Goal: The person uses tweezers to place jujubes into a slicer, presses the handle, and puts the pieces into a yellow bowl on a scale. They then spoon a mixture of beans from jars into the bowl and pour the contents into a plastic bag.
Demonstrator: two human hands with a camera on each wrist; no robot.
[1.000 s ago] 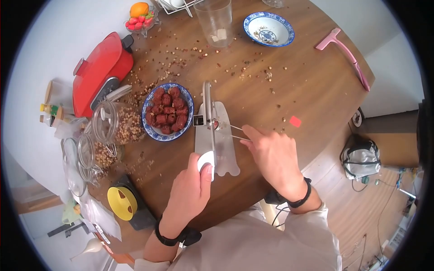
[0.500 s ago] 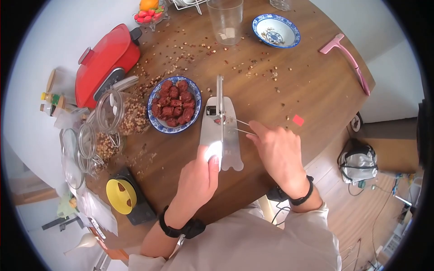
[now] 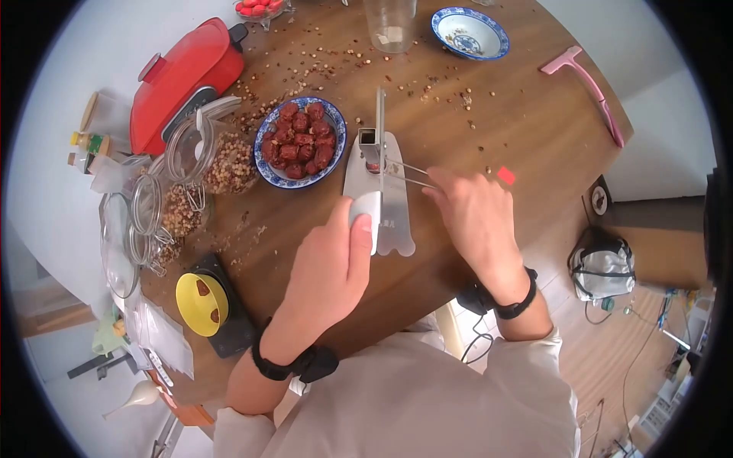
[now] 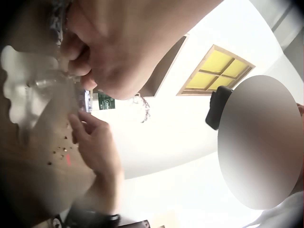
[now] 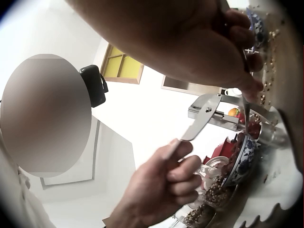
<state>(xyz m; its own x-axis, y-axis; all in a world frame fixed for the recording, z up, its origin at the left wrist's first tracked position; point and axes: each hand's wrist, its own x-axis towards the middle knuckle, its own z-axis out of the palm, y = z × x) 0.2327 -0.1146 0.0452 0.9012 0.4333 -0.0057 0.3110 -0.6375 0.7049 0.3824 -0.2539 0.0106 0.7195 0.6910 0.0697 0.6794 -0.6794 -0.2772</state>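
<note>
In the head view my left hand (image 3: 328,263) grips the white handle (image 3: 366,221) of a hinged metal lever, which stands raised above its silver base plate (image 3: 395,221). The right wrist view shows the lever (image 5: 202,121) angled up, with the left hand's fingers curled round its end. My right hand (image 3: 481,221) pinches thin metal tweezers (image 3: 412,174); their tips reach the device beside a small red piece (image 3: 372,167). Left of the device, a blue-and-white bowl (image 3: 341,145) holds several dark red pieces (image 3: 304,143).
Glass jars (image 3: 229,162) of dried kernels and a red lidded pan (image 3: 183,84) stand at the left. A yellow bowl (image 3: 200,313) rests on a black scale (image 3: 237,336). Further back are a clear container (image 3: 392,30), a patterned bowl (image 3: 469,34) and a pink tool (image 3: 588,84). Loose kernels lie scattered.
The head view has shifted, with the table items sitting higher in it. My left hand and the handle appear slightly further from the plate's scalloped end. My right hand still holds the tweezers at the device.
</note>
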